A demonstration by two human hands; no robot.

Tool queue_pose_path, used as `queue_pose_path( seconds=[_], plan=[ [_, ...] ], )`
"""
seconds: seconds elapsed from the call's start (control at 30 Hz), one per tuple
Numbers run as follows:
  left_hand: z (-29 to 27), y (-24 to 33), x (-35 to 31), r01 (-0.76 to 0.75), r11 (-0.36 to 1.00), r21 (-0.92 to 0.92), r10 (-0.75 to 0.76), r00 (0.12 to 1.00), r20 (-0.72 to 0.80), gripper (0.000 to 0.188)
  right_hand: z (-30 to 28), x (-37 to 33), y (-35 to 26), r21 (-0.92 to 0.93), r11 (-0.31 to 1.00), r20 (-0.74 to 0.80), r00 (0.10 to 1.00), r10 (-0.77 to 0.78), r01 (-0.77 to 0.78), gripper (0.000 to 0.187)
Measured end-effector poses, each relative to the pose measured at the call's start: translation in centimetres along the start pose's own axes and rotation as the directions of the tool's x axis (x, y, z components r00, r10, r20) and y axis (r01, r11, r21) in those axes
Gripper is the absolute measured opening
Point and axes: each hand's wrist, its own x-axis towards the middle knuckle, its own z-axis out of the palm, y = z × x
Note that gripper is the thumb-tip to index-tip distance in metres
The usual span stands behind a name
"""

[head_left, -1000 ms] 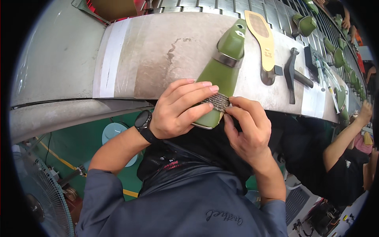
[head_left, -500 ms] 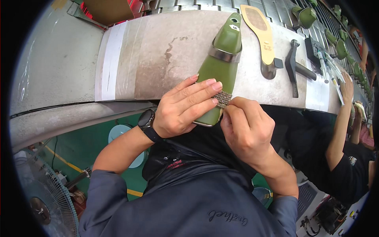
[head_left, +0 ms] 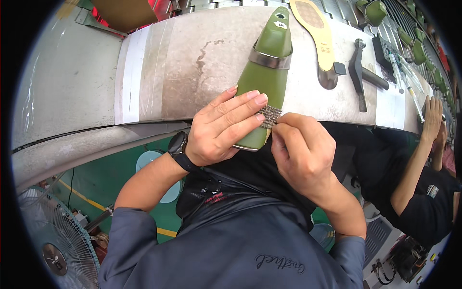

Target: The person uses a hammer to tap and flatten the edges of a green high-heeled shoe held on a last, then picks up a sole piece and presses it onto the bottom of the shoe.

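Note:
A green shoe last [head_left: 263, 83] lies sole-down along the bench edge, its narrow heel end pointing away from me and its toe end toward me. A metallic grey strap [head_left: 268, 59] wraps around its heel part. Across the toe part runs a beaded, textured strap [head_left: 272, 114]. My left hand [head_left: 216, 127] rests flat over the last and part of this strap, fingers stretched out. At the strap's right end, my right hand [head_left: 304, 147] is closed in a pinch against the edge of the last; its fingertips hide the strap end.
Right of the last lie a yellow insole [head_left: 318, 41], a dark metal piece [head_left: 328, 79] under it, and a hammer [head_left: 357, 72]. A black holder [head_left: 383, 52] and syringes [head_left: 409, 84] sit farther right. A co-worker's hand [head_left: 433, 114] is beyond them. A fan [head_left: 60, 241] stands lower left.
The view has shifted slightly, so the bench items sit a little higher. My right fingers have moved slightly off the strap's end edge; my left hand stays flat on the last.

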Motion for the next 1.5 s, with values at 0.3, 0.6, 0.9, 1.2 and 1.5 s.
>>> queue_pose_path(
  seconds=[0.3, 0.6, 0.9, 1.2, 1.5],
  plan=[
    [-0.1, -0.2, -0.3, -0.047, 0.998, 0.05, 0.044, 0.997, 0.056, 0.04, -0.4, 0.1, 0.4, 0.01, 1.0, 0.077, 0.997, 0.012, -0.013, 0.021],
    [-0.2, -0.4, -0.2, -0.075, 0.995, 0.07, 0.069, 0.994, 0.08, 0.04, 0.1, -0.1, 0.2, 0.061, 0.964, 0.099, 0.963, 0.252, -0.258, 0.02],
    [-2.1, 0.8, 2.9, 0.033, 0.999, -0.007, -0.034, 0.997, -0.074, 0.043, -1.4, 3.2, -0.4, 0.21, 0.95, 0.002, 0.972, 0.236, -0.231, 0.022],
    [-5.8, 3.9, 6.5, 0.383, 0.667, -0.639, -0.61, 0.774, -0.173, 0.043, -3.5, 6.1, -1.4, 0.391, 0.901, -0.098, 0.965, 0.243, -0.187, 0.032],
    [-6.0, 5.0, 7.5, 0.447, 0.742, -0.499, -0.579, 0.803, -0.141, 0.044, -5.6, 8.5, -1.1, 0.316, 0.943, -0.13, 0.98, 0.152, -0.105, 0.034]
  ],
)
